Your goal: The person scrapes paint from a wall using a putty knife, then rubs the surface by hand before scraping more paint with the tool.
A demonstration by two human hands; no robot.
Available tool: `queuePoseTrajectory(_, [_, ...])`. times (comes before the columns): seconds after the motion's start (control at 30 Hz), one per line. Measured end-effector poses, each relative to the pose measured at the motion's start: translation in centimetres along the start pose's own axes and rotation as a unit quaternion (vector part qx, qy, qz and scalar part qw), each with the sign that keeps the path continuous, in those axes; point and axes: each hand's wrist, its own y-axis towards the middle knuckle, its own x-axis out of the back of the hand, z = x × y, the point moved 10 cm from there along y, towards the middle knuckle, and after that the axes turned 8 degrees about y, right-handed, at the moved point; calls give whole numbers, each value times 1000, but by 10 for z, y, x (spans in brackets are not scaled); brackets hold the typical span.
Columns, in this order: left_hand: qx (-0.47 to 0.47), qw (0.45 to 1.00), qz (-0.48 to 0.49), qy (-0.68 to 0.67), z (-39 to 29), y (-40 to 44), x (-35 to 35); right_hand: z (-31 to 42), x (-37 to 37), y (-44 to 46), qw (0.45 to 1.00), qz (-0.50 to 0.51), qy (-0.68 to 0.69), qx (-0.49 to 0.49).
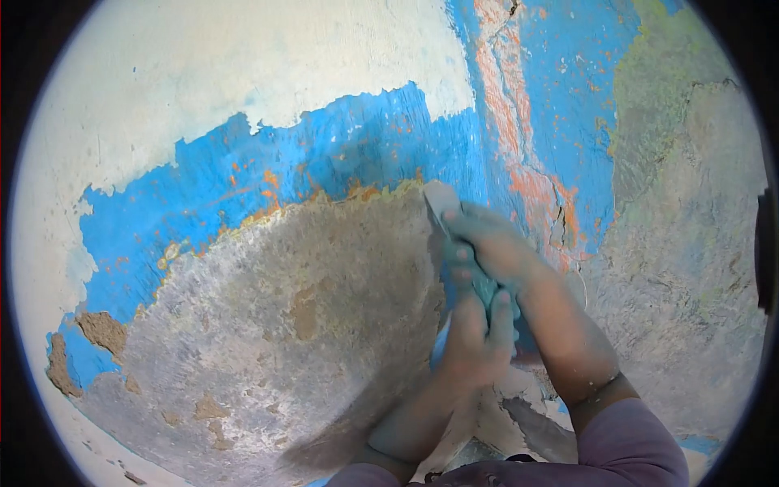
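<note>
Both my hands are wrapped round a scraper [441, 197], whose flat metal blade points up and left. My right hand [497, 242] is closed high on it, close to the blade. Lower down, my left hand [477, 331] is closed round the handle, which the fingers largely hide. The blade's tip lies at the wall, where blue paint [365, 146] meets bare grey plaster [324, 276]. Pale dust coats the fingers of both hands.
White paint [268, 57] covers the upper left wall. Right of my hands, a cracked strip with orange patches [519, 122] runs down through blue paint. Rough grey plaster [673, 284] is at the far right. Broken brown patches [101, 334] show at lower left.
</note>
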Motion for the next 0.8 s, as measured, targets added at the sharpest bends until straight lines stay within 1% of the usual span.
queuePoseTrajectory(0.07, [45, 997, 60, 17, -17, 8, -2, 3, -6, 1, 1000, 5, 6, 2])
queuePoseTrajectory(0.1, [47, 997, 60, 16, -13, 7, -3, 5, -6, -1, 1000, 0, 1, 0])
queuePoseTrajectory(0.17, [86, 995, 37, -45, 11, 1, -5, 0, 2, -4, 1000, -10, -6, -1])
queuePoseTrajectory(0.2, [85, 995, 40, -45, 16, -1, -6, -8, -3, -6, 1000, 18, 2, -4])
queuePoseTrajectory(0.23, [-5, 1000, 8, 10, 1, -1, 1, -10, -11, -6, 999, 46, 7, -6])
queuePoseTrajectory(0.27, [-96, 993, -28, 62, -14, -3, 6, -6, -11, -3, 999, 47, 0, -5])
queuePoseTrajectory(0.3, [-97, 993, -30, 55, -13, -1, 5, 1, -9, -1, 1000, 31, -4, -5])
queuePoseTrajectory(0.37, [-18, 997, 25, 71, -13, 8, 2, 5, -5, -2, 1000, 9, 3, -3])
queuePoseTrajectory(0.4, [-17, 997, 26, 68, -11, 6, -3, 4, -2, 0, 1000, 10, -9, -2])
queuePoseTrajectory(0.47, [-26, 999, -14, -19, -2, 1, -3, -2, 4, 0, 1000, 10, -22, 2])
queuePoseTrajectory(0.5, [-29, 999, -11, -18, 0, 0, -2, -10, 3, -4, 1000, 9, -19, -3])
queuePoseTrajectory(0.53, [-10, 1000, 7, -11, 5, 0, -3, -13, -1, -6, 1000, 8, -17, -10])
queuePoseTrajectory(0.6, [9, 1000, 20, -3, 9, 2, 0, 2, -4, -1, 1000, 0, -25, -2])
queuePoseTrajectory(0.67, [-17, 997, 55, 52, -20, 11, 2, 4, -6, 1, 1000, -9, -21, 1])
queuePoseTrajectory(0.7, [-16, 997, 53, 52, -18, 9, 2, 5, -6, 2, 1000, 7, -22, 4])
queuePoseTrajectory(0.77, [25, 997, 54, 40, -2, 1, 0, -2, -2, 0, 999, 22, -25, 6])
queuePoseTrajectory(0.8, [22, 997, 54, 41, 0, -1, 2, -9, -6, -3, 999, 31, -27, 5])
